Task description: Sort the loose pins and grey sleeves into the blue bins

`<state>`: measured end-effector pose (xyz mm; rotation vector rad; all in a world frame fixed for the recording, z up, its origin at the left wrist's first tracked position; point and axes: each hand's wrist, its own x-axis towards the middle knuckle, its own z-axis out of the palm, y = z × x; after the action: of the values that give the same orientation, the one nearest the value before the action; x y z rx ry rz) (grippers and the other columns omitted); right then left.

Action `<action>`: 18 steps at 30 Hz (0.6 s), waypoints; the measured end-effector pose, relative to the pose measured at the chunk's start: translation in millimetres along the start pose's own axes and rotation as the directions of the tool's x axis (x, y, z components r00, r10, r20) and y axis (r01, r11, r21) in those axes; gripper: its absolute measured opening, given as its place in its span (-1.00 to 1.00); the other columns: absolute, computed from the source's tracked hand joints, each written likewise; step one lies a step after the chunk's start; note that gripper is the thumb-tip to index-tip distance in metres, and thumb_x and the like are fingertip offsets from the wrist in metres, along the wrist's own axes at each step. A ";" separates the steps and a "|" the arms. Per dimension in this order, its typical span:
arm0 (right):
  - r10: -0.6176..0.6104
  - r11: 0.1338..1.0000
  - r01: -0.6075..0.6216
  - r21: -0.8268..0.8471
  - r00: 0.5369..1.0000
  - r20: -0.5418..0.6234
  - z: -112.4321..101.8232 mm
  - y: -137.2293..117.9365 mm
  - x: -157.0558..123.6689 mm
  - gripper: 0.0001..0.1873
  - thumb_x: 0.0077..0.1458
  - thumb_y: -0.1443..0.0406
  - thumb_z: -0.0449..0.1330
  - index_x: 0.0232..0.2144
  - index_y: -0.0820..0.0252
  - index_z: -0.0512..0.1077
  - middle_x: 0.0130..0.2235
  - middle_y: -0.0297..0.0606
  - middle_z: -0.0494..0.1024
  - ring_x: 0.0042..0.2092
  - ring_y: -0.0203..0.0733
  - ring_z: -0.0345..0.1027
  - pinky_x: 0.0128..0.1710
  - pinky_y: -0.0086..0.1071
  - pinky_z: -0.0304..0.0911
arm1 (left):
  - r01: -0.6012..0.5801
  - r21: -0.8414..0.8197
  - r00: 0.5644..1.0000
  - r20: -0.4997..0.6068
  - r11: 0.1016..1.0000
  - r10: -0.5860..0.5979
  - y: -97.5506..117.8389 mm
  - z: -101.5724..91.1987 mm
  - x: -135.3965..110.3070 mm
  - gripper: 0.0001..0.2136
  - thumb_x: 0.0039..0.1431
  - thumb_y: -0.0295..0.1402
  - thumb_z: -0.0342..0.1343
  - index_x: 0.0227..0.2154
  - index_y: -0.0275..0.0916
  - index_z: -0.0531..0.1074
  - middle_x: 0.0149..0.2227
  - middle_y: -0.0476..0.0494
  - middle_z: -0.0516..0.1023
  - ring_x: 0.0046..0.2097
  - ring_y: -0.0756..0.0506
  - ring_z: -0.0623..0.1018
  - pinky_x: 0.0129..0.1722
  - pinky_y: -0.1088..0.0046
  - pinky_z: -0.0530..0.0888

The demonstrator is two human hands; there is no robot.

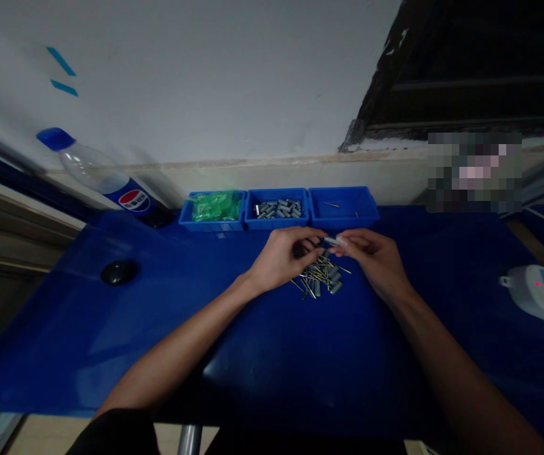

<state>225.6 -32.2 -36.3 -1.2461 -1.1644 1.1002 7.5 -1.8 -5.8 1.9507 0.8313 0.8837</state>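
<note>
Above a loose pile of thin metal pins (320,273) and small grey cylinders (336,287), my two hands meet at the fingertips. A small grey cylinder (332,241) lies between them, one end pinched by the thumb and fingers of my right hand (369,253). My left hand (284,256) is curled closed at the other end of that cylinder. What its fingers grip is too small and dark to make out. Part of the pile is hidden beneath my left fingers.
Behind the pile stand three blue bins: one with green packets (217,206), one with grey cylinders (278,208), and one (342,219) with a few thin pins. A Pepsi bottle (110,180) and a black mouse-like object (119,273) are left; a white power strip (539,294) is right.
</note>
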 end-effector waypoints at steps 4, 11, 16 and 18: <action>0.012 0.999 -0.015 0.041 0.998 0.058 8.8 -3.6 -4.7 -0.73 0.02 0.07 0.50 -0.29 0.06 0.64 -0.35 -0.28 0.74 -0.34 -0.06 0.68 -0.20 -0.14 0.63 | 0.001 -0.038 1.000 -0.009 0.999 -0.001 -0.6 2.0 -0.6 -0.79 0.29 -0.42 0.25 -0.04 -0.30 0.61 -0.13 -0.23 0.72 -0.21 -0.07 0.69 -0.17 0.38 0.66; -0.202 0.909 0.231 -0.346 0.972 0.119 -2.8 -5.3 -4.8 -0.81 0.26 0.13 0.32 -0.18 0.05 0.67 -0.14 -0.21 0.75 -0.10 0.00 0.67 0.03 -0.03 0.54 | 0.053 -0.100 0.965 -0.253 0.994 -0.077 -11.2 -11.5 6.4 -0.83 0.26 -0.39 0.26 -0.12 -0.30 0.60 -0.10 -0.24 0.71 -0.17 -0.10 0.72 -0.09 0.34 0.69; -0.302 0.655 0.501 -0.566 0.860 0.411 -14.3 -1.8 -2.0 -0.80 0.35 0.23 0.24 -0.12 -0.01 0.69 -0.02 -0.24 0.73 0.07 0.00 0.58 0.16 0.01 0.44 | 0.029 -0.106 0.897 -0.437 0.994 -0.073 -19.4 -22.3 10.1 -0.76 0.26 -0.46 0.22 -0.02 -0.28 0.54 0.09 -0.27 0.59 -0.07 -0.10 0.71 0.03 0.27 0.67; -0.293 0.618 0.533 -0.578 0.838 0.460 -15.8 1.2 -0.5 -0.78 0.38 0.24 0.21 -0.10 -0.03 0.69 -0.05 -0.27 0.74 0.07 -0.02 0.58 0.15 0.00 0.45 | 0.002 -0.077 0.909 -0.415 0.997 -0.034 -17.7 -20.1 9.1 -0.78 0.26 -0.48 0.20 -0.04 -0.26 0.54 0.10 -0.24 0.56 -0.10 -0.07 0.70 0.02 0.25 0.68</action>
<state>241.3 -34.2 -37.3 -1.2400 -2.1445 0.5001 -8.0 21.6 -10.3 1.7077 1.0397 1.3296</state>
